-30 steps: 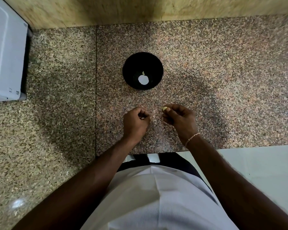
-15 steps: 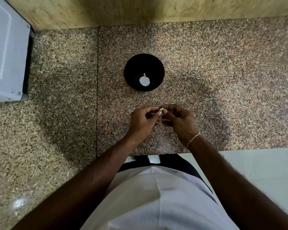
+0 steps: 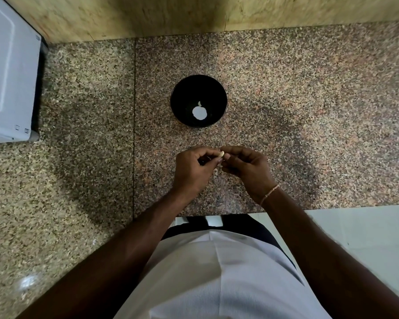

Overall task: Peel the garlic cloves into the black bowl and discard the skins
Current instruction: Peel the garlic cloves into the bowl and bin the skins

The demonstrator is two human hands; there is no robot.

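Two bare hands meet over a speckled granite counter (image 3: 286, 93), seen from a camera on the person's head looking straight down. The left hand (image 3: 192, 171) and the right hand (image 3: 247, 169) come together at their fingertips, and between them sits a small pale garlic clove (image 3: 221, 154), pinched by curled fingers and thumbs of both hands. Just below the clove, between the two hands, a pale scrap that looks like garlic skin (image 3: 215, 171) shows, though it is too small to tell whether it hangs from the clove or lies on the counter. Farther from the person, well apart from the hands and almost directly beyond them, stands the black bowl (image 3: 182, 93), round and upright on the granite. Inside it, near the bottom, lies a white rounded piece (image 3: 199, 112) with a smaller white bit touching its far edge; whether these are peeled cloves cannot be told for certain. A thin bracelet (image 3: 270, 193) circles the right wrist. At the far left edge stands a pale grey appliance (image 3: 7, 77) on the counter. Beyond the counter rises a yellowish stone wall (image 3: 148, 17). Nearest the camera is the person's white shirt (image 3: 217, 272), and to the right of it a pale floor (image 3: 366, 238).
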